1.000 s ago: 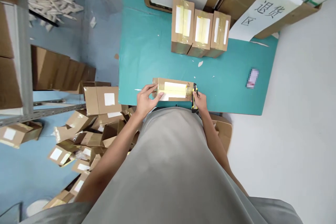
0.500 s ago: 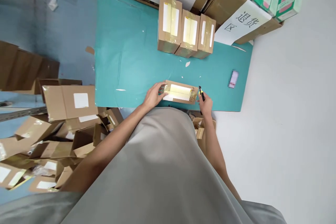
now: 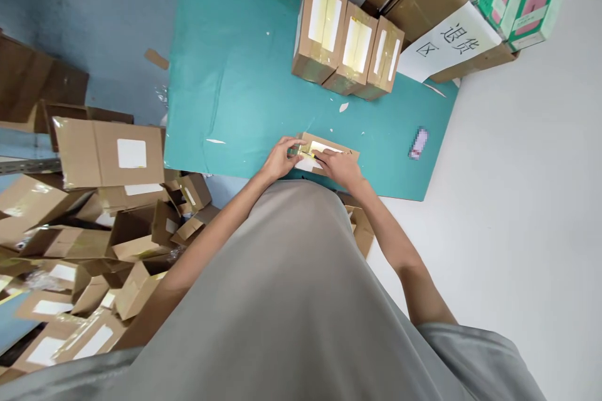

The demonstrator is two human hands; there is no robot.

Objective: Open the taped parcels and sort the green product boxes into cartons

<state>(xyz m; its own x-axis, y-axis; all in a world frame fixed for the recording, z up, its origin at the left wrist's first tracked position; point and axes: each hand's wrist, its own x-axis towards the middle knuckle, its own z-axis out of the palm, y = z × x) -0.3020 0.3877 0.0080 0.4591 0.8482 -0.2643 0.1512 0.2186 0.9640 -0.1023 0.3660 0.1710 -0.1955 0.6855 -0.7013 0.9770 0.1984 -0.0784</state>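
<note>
A small taped cardboard box (image 3: 324,142) with a white label lies near the front edge of the teal table. At its left end, my left hand (image 3: 281,159) grips the box between thumb and fingers. My right hand (image 3: 342,169) is over the label and closed round a utility knife (image 3: 309,154), mostly covered by the fingers. The knife's tip points left, at the taped left part of the box top, close to my left thumb. Whether the blade has gone through the tape is too small to tell.
Three taped boxes (image 3: 355,44) stand in a row at the back of the teal table (image 3: 235,88). Behind them are large cartons with paper signs, one holding green boxes (image 3: 538,6). A blurred pale item (image 3: 418,143) lies right. Opened cartons (image 3: 113,153) pile up at the left.
My right hand has carried the utility knife from the box's right end leftward over its top, towards my left hand. The camera view has shifted and turned slightly.
</note>
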